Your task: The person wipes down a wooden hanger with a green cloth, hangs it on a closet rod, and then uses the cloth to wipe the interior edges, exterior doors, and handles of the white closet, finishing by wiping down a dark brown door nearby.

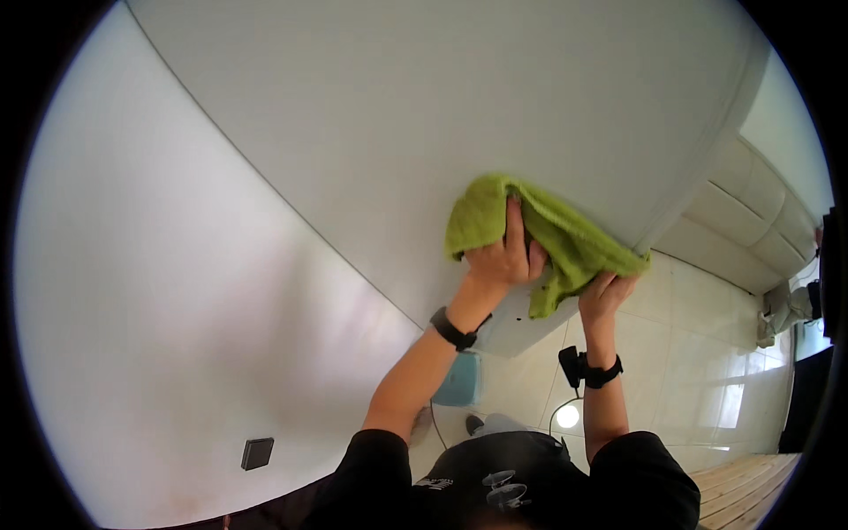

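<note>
A green cloth (574, 237) lies bunched and folded against a broad pale grey panel (397, 106), near its lower right edge. My left hand (502, 263) grips and presses the left part of the cloth, index finger stretched over it and the other fingers partly hidden in the folds. At the panel's edge, my right hand (608, 291) holds the cloth's right corner, with its fingertips covered by the fabric. Black straps sit on both wrists; the right one carries a small black device (572, 364).
A white wall (177, 291) with a dark square switch (257, 454) meets the panel on the left. Below are a blue bin-like container (459, 380) and a glossy tiled floor (680, 327). A cream padded bed or sofa (733, 221) stands right, slatted wood (751, 486) lower right.
</note>
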Demonstrator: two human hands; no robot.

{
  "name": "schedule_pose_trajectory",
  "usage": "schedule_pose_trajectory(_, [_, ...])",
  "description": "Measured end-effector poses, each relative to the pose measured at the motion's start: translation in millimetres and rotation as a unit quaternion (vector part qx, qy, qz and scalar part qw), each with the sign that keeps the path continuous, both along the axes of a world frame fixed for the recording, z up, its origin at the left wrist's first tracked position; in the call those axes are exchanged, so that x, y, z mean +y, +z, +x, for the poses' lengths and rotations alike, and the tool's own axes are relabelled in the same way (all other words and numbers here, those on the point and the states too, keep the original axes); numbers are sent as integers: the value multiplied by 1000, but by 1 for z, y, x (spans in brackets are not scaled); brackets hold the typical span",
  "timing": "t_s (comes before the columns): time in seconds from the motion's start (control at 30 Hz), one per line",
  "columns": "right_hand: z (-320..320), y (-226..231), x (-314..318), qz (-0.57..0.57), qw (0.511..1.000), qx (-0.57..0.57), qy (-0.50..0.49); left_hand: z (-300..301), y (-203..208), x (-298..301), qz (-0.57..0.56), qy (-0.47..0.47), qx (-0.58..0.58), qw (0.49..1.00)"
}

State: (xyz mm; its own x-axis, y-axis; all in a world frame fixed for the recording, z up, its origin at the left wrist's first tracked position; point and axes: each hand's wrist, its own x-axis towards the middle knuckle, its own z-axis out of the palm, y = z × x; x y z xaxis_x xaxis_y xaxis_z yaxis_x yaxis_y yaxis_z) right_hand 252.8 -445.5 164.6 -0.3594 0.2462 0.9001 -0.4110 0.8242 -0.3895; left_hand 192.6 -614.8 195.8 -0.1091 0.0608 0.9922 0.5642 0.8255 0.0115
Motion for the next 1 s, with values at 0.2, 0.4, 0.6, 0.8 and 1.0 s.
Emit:
schedule_pose_trajectory(0.2, [6,-79,6,-53,972,-132,185,15,-77,10,-49,-74,-186,978])
schedule_pose_trajectory(0.4, [10,-137,23,-110,926,-250,261,16,-122,20,-49,-155,-273,948])
schedule_pose_trajectory(0.6, [-3,-148,16,-180,906,-280,262,43,-143,39,16,-52,-274,960])
schedule_pose_trajectory(0.8, [-7,-107,-2,-313,906,-227,172,44,-132,33,-5,-10,-313,950])
schedule_pose_trajectory(1.0, [-8,-9,-35,-115,993,-17,5,7,-64,-51,20,72,-168,983])
